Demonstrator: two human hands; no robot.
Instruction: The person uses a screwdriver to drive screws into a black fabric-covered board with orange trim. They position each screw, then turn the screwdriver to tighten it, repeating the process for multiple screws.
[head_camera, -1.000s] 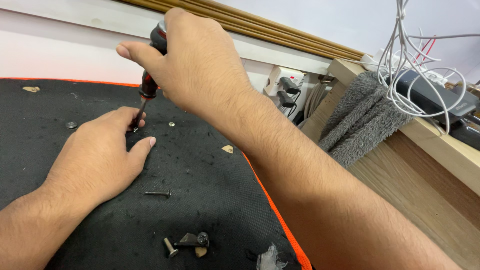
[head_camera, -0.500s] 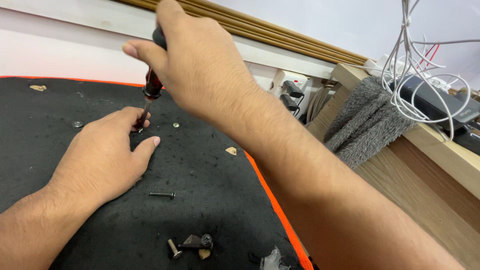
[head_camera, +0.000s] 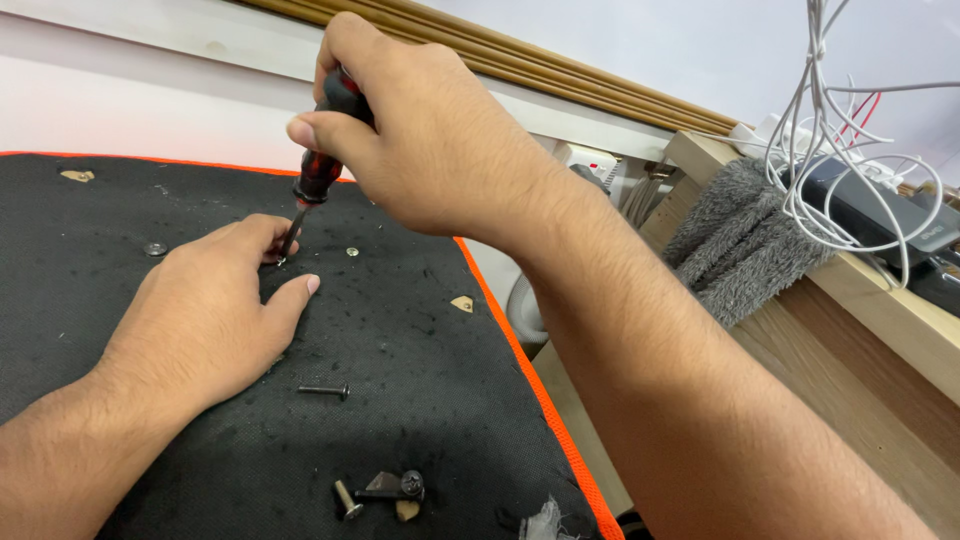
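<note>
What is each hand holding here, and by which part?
Right hand grips a red-and-black screwdriver by its handle. Left hand lies on the black mat, fingertips by the tip.

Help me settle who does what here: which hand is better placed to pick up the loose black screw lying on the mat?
Left, probably. The left hand rests flat on the black mat, close above the loose screw. The right hand is wrapped around the screwdriver, tip down by the left fingers.

A pale white wall (head_camera: 150, 90) is topped by ribbed wooden moulding (head_camera: 560, 65); a light wooden shelf (head_camera: 880, 310) is seen at right.
</note>
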